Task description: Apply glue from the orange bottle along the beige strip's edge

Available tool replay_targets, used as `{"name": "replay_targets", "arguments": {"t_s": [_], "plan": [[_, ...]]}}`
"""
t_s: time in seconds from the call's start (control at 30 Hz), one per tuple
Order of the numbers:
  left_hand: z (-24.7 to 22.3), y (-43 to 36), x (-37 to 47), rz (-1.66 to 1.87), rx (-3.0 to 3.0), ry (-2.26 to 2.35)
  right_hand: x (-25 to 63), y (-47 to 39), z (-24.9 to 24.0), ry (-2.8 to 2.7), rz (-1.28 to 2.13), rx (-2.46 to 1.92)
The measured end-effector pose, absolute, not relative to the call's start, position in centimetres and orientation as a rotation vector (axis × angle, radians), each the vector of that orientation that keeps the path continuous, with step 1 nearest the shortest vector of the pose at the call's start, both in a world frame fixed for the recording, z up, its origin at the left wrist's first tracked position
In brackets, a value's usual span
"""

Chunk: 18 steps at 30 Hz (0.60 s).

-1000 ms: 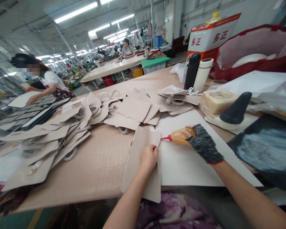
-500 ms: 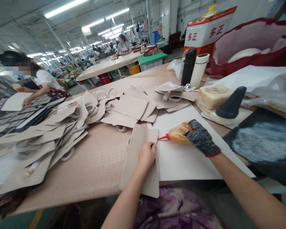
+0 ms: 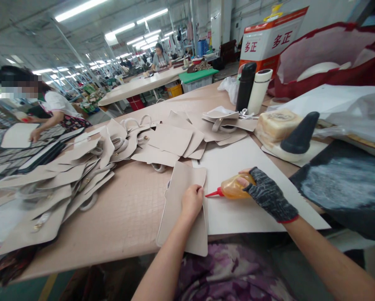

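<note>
head cam, fwd-down, close over worktable (image 3: 118,217)

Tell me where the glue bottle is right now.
In the head view the glue bottle lies right of centre in the gloved right hand, over the white sheet, its red tip pointing at the beige panel under the left hand.

Your tabletop (image 3: 125,217), beige: heaped beige cut panels (image 3: 65,175) at left and centre, one white sheet (image 3: 237,209) before you, black bottle (image 3: 245,87) and white bottle (image 3: 259,91) upright at the far side.
</note>
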<state>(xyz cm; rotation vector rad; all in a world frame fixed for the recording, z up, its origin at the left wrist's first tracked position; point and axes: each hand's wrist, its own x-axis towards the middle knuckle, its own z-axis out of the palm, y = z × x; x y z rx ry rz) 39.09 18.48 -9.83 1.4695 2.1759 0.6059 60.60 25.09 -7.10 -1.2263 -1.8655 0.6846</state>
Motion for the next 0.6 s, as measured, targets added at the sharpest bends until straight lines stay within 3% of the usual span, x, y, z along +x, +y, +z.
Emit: {"name": "replay_targets", "arguments": {"t_s": [0.6], "plan": [[-10.0, 18.3, 39.1, 0.619, 1.501, 2.174, 62.0, 19.9, -8.2, -1.858, 0.885, -1.256]]}}
